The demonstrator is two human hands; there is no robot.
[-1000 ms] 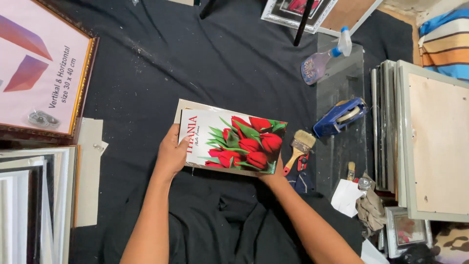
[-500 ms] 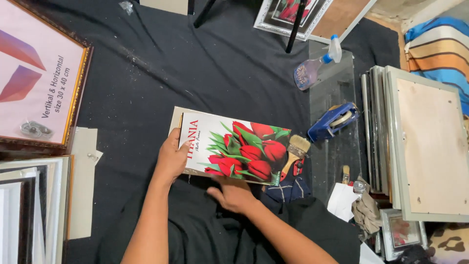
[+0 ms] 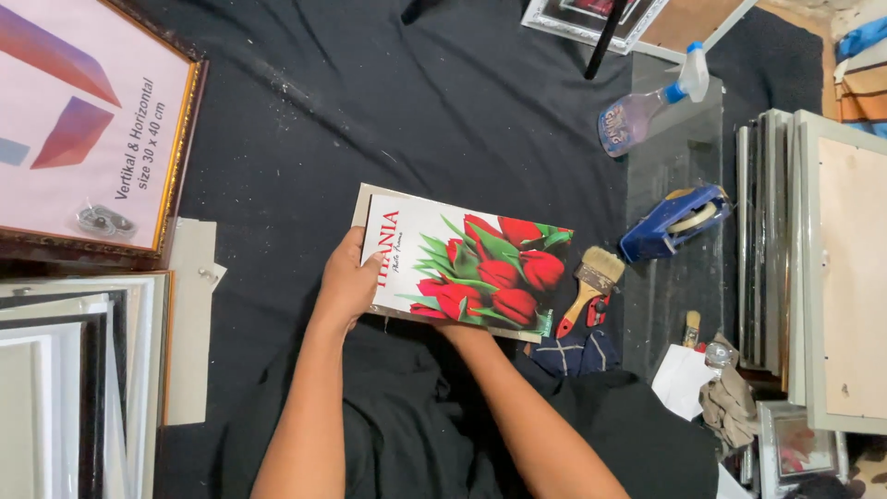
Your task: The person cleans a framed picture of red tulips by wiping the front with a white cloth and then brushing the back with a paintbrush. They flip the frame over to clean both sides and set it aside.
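Your left hand [image 3: 346, 282] grips the left short edge of a picture frame with a red tulip print [image 3: 462, 268], thumb on top of the white margin and the other fingers curled under, out of sight. Your right hand [image 3: 459, 330] is at the frame's near long edge, mostly tucked beneath it, so you cannot tell how its fingers are set; only the wrist and forearm show. The frame lies slightly tilted in the middle of the black cloth [image 3: 370, 111], with a grey backing edge peeking out along its far and left sides. Just right of it lies a paintbrush with a red handle [image 3: 589, 285], and beyond that a blue tape dispenser [image 3: 674, 222] sits on a sheet of glass [image 3: 670, 305], with a spray bottle [image 3: 647, 106] lying at the glass's far end. A dark checked rag [image 3: 575, 353] lies at the frame's near right corner. To your left stands a gold-edged frame with a pink insert [image 3: 83, 129], with stacked white frames [image 3: 74, 370] nearer you; more frames [image 3: 813, 268] are stacked on the right.
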